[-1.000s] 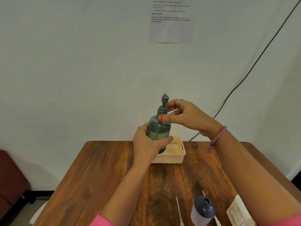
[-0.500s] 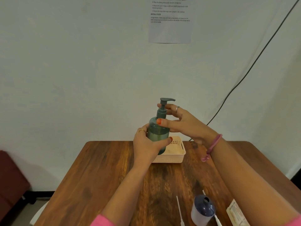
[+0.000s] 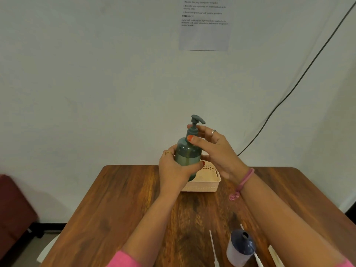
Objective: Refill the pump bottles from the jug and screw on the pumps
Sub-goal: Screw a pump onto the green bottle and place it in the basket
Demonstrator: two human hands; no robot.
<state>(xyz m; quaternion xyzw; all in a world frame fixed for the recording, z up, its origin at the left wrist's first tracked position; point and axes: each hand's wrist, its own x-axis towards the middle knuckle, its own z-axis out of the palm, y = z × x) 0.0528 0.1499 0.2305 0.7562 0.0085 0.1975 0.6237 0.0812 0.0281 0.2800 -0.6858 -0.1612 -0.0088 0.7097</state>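
The green pump bottle [image 3: 188,157] is held upright in the air above the far middle of the wooden counter [image 3: 115,209], in front of the beige basket [image 3: 204,182] that stands at the counter's far edge by the wall. The left hand [image 3: 174,170] grips the bottle body: its fingers wrap around the far-left side and the thumb lies across the near side, clamped on the bottle. The right hand [image 3: 213,149] is at the neck. Its thumb and fingers pinch the collar of the pump [image 3: 194,124] from the right, thumb on the near side, remaining fingers behind the neck. The pump sits on the bottle mouth with its nozzle pointing right.

At the near right of the counter stands a second bottle [image 3: 240,247], white below and dark blue on top, its mouth open with no pump fitted. A thin white tube [image 3: 212,245] lies on the counter just to its left. Further white parts lie to its right, partly hidden by the right forearm.

A printed sheet [image 3: 205,26] is fixed to the wall above the scene. A black cable [image 3: 289,93] runs diagonally down the wall at right.
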